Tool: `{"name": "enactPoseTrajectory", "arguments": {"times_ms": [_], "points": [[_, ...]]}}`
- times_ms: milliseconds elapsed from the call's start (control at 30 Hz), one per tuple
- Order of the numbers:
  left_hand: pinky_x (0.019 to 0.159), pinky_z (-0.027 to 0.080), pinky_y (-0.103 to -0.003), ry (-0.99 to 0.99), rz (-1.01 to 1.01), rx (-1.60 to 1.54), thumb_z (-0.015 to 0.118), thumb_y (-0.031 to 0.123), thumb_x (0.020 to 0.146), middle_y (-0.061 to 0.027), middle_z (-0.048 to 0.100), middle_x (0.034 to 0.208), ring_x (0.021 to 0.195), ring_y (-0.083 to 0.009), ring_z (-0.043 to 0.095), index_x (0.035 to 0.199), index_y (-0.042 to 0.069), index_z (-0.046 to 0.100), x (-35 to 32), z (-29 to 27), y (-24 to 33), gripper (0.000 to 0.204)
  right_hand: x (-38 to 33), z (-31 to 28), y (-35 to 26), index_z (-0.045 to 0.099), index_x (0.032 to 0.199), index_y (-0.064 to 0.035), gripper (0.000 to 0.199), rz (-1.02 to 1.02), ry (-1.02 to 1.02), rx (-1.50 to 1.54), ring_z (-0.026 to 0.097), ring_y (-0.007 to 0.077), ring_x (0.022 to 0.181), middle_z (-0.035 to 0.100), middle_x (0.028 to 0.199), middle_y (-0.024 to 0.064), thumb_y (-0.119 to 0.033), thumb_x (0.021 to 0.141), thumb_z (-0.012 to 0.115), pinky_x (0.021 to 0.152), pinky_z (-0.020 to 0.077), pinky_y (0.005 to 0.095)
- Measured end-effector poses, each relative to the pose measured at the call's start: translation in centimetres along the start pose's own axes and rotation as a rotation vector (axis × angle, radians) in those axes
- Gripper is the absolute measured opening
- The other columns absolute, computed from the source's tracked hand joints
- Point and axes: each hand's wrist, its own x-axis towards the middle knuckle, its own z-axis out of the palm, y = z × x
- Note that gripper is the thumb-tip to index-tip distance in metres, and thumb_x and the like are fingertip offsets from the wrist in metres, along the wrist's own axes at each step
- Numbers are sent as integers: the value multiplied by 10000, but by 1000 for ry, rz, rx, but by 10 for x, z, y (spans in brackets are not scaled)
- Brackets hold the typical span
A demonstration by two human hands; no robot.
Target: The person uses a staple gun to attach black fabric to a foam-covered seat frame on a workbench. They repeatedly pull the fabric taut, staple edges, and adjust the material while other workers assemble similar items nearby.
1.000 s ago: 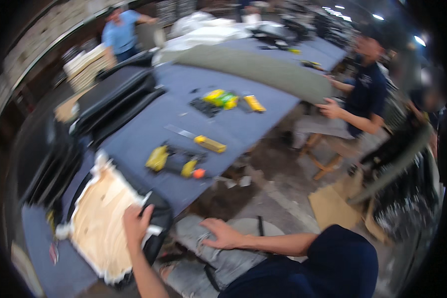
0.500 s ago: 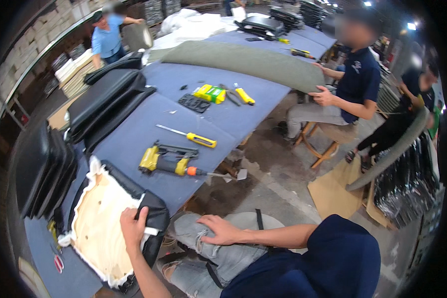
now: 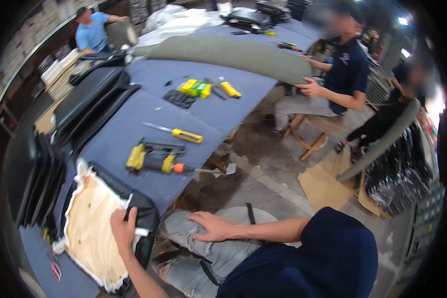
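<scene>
Gripping the black cover (image 3: 143, 214) at the table (image 3: 193, 119) edge, left hand (image 3: 123, 229) clenched; right hand (image 3: 212, 229) rested released. Cover likely could slip floorward.

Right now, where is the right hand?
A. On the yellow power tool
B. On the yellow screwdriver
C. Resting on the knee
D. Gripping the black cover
C. The right hand lies flat on the grey-trousered knee, off the table, while the left hand presses the black cover at the panel's edge; the tools lie untouched.
</scene>
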Motion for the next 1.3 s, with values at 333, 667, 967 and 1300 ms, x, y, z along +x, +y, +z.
{"name": "enactPoseTrajectory", "arguments": {"times_ms": [333,667,967,1300], "points": [[624,322,-423,-57,-51,-24,683,342,988,-154,384,631,640,-278,390,690,-50,422,1,-2,2,557,0,3,2,433,1487,-108,702,26,-17,25,466,425,1335,461,1475,197,-451,918,661,1099,424,516],[635,325,-426,-30,-20,-5,674,318,996,-169,383,654,655,-297,383,712,-58,404,1,3,4,542,-2,0,3,424,1491,-113,707,41,-29,45,461,426,1343,452,1489,194,-447,914,659,1097,422,526],[659,368,-461,28,-6,48,729,284,939,-183,482,653,664,-353,489,651,-20,500,-3,2,-6,478,8,4,6,505,1429,-47,682,-82,50,-3,497,426,1312,513,1422,224,-421,898,711,1108,420,487],[673,392,-426,-27,-16,20,743,348,920,-151,515,609,644,-325,481,624,8,543,-2,-13,3,493,8,-2,-15,506,1433,-58,676,-15,0,55,496,416,1320,503,1436,213,-375,885,743,1104,419,471]]}}
